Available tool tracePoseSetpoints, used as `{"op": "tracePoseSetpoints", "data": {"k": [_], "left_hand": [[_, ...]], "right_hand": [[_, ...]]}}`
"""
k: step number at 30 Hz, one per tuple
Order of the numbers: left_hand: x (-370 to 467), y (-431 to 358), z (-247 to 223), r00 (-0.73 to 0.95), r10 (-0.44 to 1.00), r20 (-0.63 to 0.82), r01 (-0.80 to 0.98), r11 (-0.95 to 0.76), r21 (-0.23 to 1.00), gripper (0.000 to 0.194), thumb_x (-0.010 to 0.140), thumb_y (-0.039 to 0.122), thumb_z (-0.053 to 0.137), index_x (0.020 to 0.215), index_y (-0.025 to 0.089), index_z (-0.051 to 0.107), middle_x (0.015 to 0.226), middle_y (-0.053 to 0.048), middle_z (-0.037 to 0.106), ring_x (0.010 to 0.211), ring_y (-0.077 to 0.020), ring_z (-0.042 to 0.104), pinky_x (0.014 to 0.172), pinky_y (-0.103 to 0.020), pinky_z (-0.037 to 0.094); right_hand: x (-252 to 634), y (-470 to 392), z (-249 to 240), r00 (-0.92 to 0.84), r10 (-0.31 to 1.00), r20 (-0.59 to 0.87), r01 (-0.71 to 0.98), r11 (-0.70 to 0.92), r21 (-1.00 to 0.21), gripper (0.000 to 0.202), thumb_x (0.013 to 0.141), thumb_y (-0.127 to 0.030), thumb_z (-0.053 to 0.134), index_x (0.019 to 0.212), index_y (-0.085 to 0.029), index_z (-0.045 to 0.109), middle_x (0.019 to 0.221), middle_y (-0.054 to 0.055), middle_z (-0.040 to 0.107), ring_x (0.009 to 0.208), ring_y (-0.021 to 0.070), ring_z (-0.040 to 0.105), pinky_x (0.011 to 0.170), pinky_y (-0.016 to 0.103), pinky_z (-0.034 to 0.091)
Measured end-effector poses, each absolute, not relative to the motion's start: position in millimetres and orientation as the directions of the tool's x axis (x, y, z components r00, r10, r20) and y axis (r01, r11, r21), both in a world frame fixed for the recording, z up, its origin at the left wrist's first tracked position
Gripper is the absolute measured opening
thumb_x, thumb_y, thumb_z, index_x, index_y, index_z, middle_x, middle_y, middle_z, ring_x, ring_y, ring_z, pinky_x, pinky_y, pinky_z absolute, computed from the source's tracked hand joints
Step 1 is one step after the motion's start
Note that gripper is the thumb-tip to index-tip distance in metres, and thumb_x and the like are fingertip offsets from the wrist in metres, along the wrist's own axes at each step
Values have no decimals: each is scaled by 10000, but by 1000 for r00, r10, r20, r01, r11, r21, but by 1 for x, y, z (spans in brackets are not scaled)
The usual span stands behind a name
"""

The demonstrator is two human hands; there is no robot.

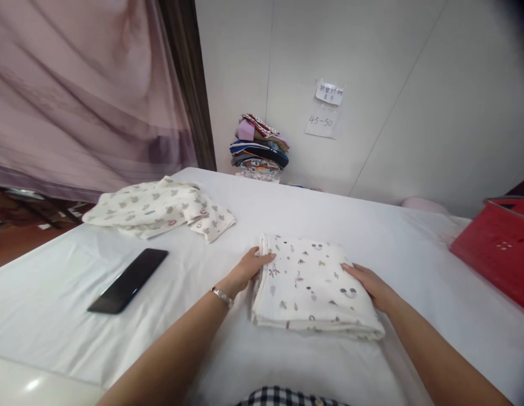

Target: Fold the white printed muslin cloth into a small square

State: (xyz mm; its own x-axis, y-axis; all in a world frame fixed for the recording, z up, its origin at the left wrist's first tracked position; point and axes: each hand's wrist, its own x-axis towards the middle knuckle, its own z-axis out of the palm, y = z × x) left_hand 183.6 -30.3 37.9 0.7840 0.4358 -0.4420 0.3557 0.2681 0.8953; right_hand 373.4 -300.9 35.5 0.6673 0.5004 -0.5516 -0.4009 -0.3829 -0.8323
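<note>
A white cloth (304,285) printed with small plants and rainbow shapes lies folded into a thick rectangle in front of me. My left hand (250,268) grips its left edge, thumb on top and the other fingers mostly hidden at the side. On the opposite edge, my right hand (371,286) holds the cloth with fingertips on its upper face; part of that hand's grip is out of sight. Layers of fabric show along the near edge. Farther left, a crumpled white garment (160,206) with grey printed shapes lies loosely, apart from both hands.
A black phone (130,280) lies on the white-covered table (202,349) at left. By the wall stands a stack of folded clothes (260,149), below paper notes (323,121). A red bag or box (498,248) sits at the right edge. Pinkish curtains (84,96) hang at left.
</note>
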Motion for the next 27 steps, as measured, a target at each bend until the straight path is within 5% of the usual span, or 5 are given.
{"op": "tracePoseSetpoints", "data": {"k": [3, 12, 17, 22, 27], "left_hand": [[179, -33, 43, 814, 415, -407, 278, 336, 900, 743, 638, 410, 751, 1260, 145, 441, 1079, -138, 636, 939, -266, 624, 762, -350, 502], [217, -34, 57, 736, 655, -171, 50, 200, 979, 978, 688, 295, 729, 1440, 165, 117, 1099, -131, 626, 901, -215, 621, 804, -327, 476], [247, -28, 37, 705, 588, -397, 283, 280, 917, 1068, 610, 321, 785, 1437, 89, 150, 1268, -214, 512, 1059, -276, 560, 824, -306, 456], [240, -22, 28, 738, 495, -458, 260, 417, 871, 1014, 667, 308, 740, 1433, 69, 119, 1176, -202, 573, 945, -241, 603, 787, -318, 475], [235, -15, 23, 807, 381, -451, 230, 501, 834, 455, 713, 306, 676, 1070, 41, 575, 930, -151, 648, 745, -174, 614, 747, -301, 485]], "right_hand": [[368, -299, 37, 668, 550, -500, -413, -285, -865, 607, 704, -397, 722, 1225, -173, 506, 1038, 131, 675, 835, 265, 670, 691, 366, 564], [437, -274, 69, 868, 464, -177, -31, -306, -952, 746, 676, -388, 730, 1333, -203, 428, 1150, 126, 627, 907, 281, 648, 695, 353, 553], [487, -257, 45, 917, 398, -31, 290, -718, -633, 584, 720, -415, 642, 1235, -160, 543, 1208, 147, 583, 1131, 330, 527, 962, 460, 418], [462, -231, 28, 786, 603, 136, 582, -647, -493, 443, 811, -426, 483, 1174, -196, 590, 1382, 69, 436, 1299, 276, 351, 1078, 415, 301], [399, -183, 26, 630, 760, 159, 731, -513, -450, 581, 879, -522, 349, 1369, -215, 404, 1480, 45, 271, 1369, 248, 201, 1084, 434, 281]]}}
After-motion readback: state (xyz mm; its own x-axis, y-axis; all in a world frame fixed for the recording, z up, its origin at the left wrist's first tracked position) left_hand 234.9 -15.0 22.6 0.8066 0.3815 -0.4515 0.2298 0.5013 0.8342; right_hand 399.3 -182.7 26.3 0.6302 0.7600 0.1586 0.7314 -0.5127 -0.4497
